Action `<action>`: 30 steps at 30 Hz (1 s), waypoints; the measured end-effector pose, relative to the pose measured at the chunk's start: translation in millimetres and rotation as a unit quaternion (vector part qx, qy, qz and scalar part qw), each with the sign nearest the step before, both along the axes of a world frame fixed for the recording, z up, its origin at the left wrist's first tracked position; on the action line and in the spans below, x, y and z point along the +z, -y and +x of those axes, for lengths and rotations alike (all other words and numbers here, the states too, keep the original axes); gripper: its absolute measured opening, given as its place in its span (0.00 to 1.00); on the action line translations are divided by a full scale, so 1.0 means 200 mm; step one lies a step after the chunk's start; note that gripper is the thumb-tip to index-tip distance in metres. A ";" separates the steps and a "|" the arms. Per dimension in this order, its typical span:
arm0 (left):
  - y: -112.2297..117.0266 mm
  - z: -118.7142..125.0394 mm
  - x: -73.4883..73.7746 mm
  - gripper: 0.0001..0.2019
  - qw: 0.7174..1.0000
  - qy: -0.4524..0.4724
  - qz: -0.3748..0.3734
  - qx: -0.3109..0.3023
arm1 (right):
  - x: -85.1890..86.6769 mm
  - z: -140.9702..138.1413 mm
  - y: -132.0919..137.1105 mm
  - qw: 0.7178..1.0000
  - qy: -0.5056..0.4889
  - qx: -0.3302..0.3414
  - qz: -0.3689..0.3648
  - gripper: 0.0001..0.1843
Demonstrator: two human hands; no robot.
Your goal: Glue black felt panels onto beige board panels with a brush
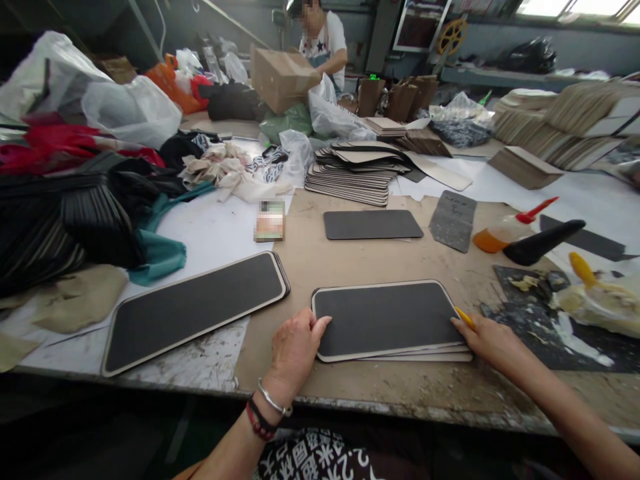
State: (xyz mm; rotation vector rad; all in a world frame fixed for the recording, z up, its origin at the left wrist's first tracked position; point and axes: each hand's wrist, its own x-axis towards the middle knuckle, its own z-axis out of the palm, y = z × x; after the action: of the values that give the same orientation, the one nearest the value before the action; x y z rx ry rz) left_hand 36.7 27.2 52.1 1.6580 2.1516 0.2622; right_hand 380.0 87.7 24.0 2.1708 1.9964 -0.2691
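Note:
A dark grey rectangular panel with rounded corners and a pale border [385,317] lies on brown paper, on top of one or more pale-edged sheets that stick out at its lower right. My left hand [297,343] grips its left edge, thumb on top. At the right edge, my right hand [483,337] pinches the panel's side and also holds a thin yellow tool [465,318], whose kind I cannot make out. To the left lies a stack of similar bordered panels [195,310]. A plain dark panel without border [373,225] lies farther back.
On the right are a red-tipped glue bottle [503,235], a black horn-shaped object [543,243] and a yellow-handled brush [583,270] by glue-smeared sheeting. Behind stand stacked panels [350,177] and a cardboard box [283,80]. Black material [65,227] crowds the left. Another person [330,43] works at the back.

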 end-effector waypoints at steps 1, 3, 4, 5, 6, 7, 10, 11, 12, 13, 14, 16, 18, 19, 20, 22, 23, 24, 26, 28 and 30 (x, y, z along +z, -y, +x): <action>0.00 0.00 0.00 0.14 1.000 0.001 0.000 0.001 | 0.00 -0.01 0.00 1.000 0.011 0.000 -0.014 0.17; 0.00 0.00 0.00 0.14 1.000 0.001 0.001 0.002 | 0.01 -0.01 0.00 0.999 0.032 0.003 -0.039 0.18; 0.00 0.00 -0.01 0.14 1.000 0.001 0.001 0.002 | 0.02 -0.02 0.00 0.998 0.036 0.004 -0.043 0.19; 0.00 0.00 -0.01 0.14 1.000 0.000 0.001 0.002 | 0.02 -0.02 0.00 0.998 0.038 0.005 -0.045 0.19; 0.00 0.00 -0.01 0.14 1.000 -0.001 0.001 0.002 | 0.02 -0.02 0.00 0.998 0.038 0.007 -0.045 0.19; 0.00 0.00 -0.01 0.14 1.000 -0.002 0.001 0.002 | 0.02 -0.02 0.00 0.998 0.037 0.009 -0.043 0.19; 0.00 -0.01 0.00 0.14 1.000 -0.005 -0.002 -0.003 | 0.05 -0.04 0.01 0.999 0.028 0.006 -0.039 0.18; 0.00 -0.01 0.00 0.14 1.000 -0.007 -0.004 -0.005 | 0.07 -0.05 0.01 0.999 0.024 0.004 -0.039 0.17; 0.00 -0.01 0.00 0.14 1.000 -0.010 -0.005 -0.008 | 0.08 -0.07 0.01 0.999 0.020 0.001 -0.044 0.17; 0.00 -0.01 0.01 0.14 1.000 -0.012 -0.006 -0.011 | 0.10 -0.08 0.02 0.999 0.015 -0.001 -0.049 0.16; 0.00 -0.01 0.01 0.14 1.000 -0.014 -0.006 -0.016 | 0.12 -0.09 0.02 0.998 0.011 -0.004 -0.055 0.16; 0.00 -0.01 0.00 0.14 0.999 -0.020 -0.009 -0.024 | 0.15 -0.11 0.03 0.998 0.004 -0.012 -0.062 0.16; 0.01 -0.01 -0.02 0.12 0.999 -0.030 -0.010 -0.025 | 0.16 -0.12 0.03 0.998 -0.002 -0.021 -0.061 0.15; 0.01 -0.01 -0.04 0.11 0.999 -0.036 0.001 -0.027 | 0.16 -0.12 0.03 0.998 -0.004 -0.026 -0.060 0.15; 0.02 -0.02 -0.06 0.10 0.998 -0.041 0.027 -0.035 | 0.16 -0.12 0.03 0.998 -0.007 -0.028 -0.059 0.16; 0.02 -0.03 -0.10 0.09 0.987 -0.048 0.128 -0.083 | 0.17 -0.12 0.04 0.998 -0.014 -0.031 -0.058 0.16; 0.02 -0.05 -0.13 0.10 0.973 -0.053 0.192 -0.118 | 0.17 -0.12 0.04 0.998 -0.017 -0.032 -0.058 0.17; 0.01 -0.06 -0.16 0.12 0.953 -0.061 0.251 -0.156 | 0.17 -0.13 0.04 0.998 -0.020 -0.033 -0.057 0.17; -0.01 -0.08 -0.21 0.13 0.905 -0.076 0.345 -0.236 | 0.17 -0.13 0.04 0.997 -0.025 -0.035 -0.060 0.17; -0.03 -0.10 -0.25 0.15 0.865 -0.083 0.389 -0.306 | 0.17 -0.12 0.04 0.997 -0.029 -0.037 -0.065 0.17; -0.05 -0.11 -0.27 0.17 0.849 -0.079 0.396 -0.342 | 0.16 -0.12 0.03 0.996 -0.033 -0.038 -0.072 0.17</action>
State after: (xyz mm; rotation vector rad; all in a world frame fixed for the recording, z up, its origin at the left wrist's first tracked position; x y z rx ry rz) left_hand 15.4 36.3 -2.5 2.8592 1.4367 0.8959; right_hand 356.2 81.1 56.8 2.1770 1.8667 -0.4848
